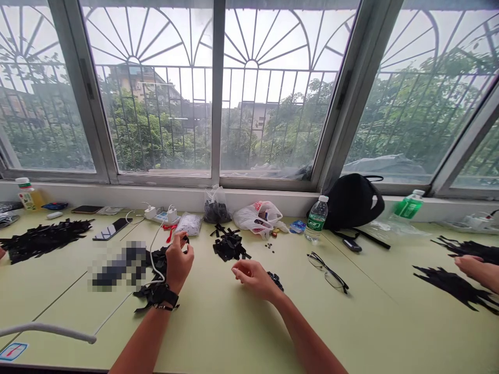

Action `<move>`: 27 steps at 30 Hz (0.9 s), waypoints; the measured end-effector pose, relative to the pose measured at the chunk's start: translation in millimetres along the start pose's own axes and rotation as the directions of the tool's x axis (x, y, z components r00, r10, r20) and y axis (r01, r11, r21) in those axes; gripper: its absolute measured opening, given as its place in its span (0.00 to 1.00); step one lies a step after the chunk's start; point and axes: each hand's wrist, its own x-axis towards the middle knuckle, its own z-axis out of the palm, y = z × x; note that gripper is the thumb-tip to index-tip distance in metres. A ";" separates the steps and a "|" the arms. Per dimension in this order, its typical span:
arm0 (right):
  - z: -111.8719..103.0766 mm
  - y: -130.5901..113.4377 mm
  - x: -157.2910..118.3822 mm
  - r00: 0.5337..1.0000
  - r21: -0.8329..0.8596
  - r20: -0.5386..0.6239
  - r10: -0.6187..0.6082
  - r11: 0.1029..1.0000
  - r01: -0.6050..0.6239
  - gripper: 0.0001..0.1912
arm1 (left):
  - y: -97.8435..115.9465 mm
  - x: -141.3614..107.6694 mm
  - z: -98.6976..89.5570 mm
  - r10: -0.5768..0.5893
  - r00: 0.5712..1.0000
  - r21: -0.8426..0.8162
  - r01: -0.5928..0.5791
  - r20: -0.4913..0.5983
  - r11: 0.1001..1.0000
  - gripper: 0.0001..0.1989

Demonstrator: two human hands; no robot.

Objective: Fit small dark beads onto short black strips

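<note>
My left hand (179, 261) is raised over a heap of black strips (150, 296), its fingers pinched at a small dark piece that is mostly hidden. A dark band and a bracelet circle that wrist. Further right, my right hand (254, 279) hovers above the table with its fingers curled together; what they hold, if anything, is too small to name. Just behind it lies a pile of short black strips (230, 245). Small dark shiny pieces (276, 280) lie beside my right hand, partly hidden by it. A few tiny dark bits (269, 245) are scattered farther back.
Eyeglasses (329, 272), a water bottle (316, 219) and a black cap (353, 201) are on the right. White cables cross the left side near a phone (112, 229). Bags line the window side. Another person's hand (477, 271) is at black strips far right.
</note>
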 end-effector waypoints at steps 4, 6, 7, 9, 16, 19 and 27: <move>0.1 -1.3 -0.3 1.000 0.005 0.008 0.005 1.000 -0.005 0.16 | -1.2 -0.1 -1.5 0.011 1.000 0.097 -0.011 -0.002 0.995 0.11; 0.1 -1.8 -0.4 1.000 0.000 0.012 0.002 1.000 -0.002 0.15 | -2.0 0.1 -3.4 0.002 1.000 0.158 0.001 -0.016 0.987 0.12; 0.2 -1.9 -0.4 1.000 -0.002 0.013 0.000 1.000 0.000 0.15 | -2.5 0.1 -4.4 -0.002 1.000 0.171 0.006 -0.020 0.985 0.12; 0.3 -1.2 -0.3 1.000 -0.004 0.018 -0.004 1.000 0.004 0.15 | -3.5 -0.2 -6.1 -0.014 1.000 0.172 0.017 -0.022 0.985 0.13; 1.7 3.6 0.6 1.000 -0.019 0.030 0.002 1.000 -0.002 0.15 | 5.0 0.5 -10.8 -0.035 0.998 0.174 0.042 -0.042 0.984 0.11; 1.4 3.7 0.5 0.999 -0.024 0.036 0.013 1.000 -0.012 0.15 | 13.2 1.8 -12.4 0.022 0.995 0.224 0.001 -0.102 0.975 0.10; 1.1 5.9 0.8 0.998 -0.030 0.048 0.027 0.999 -0.026 0.15 | 25.5 -2.1 -14.1 0.003 0.986 0.344 0.055 -0.165 0.937 0.06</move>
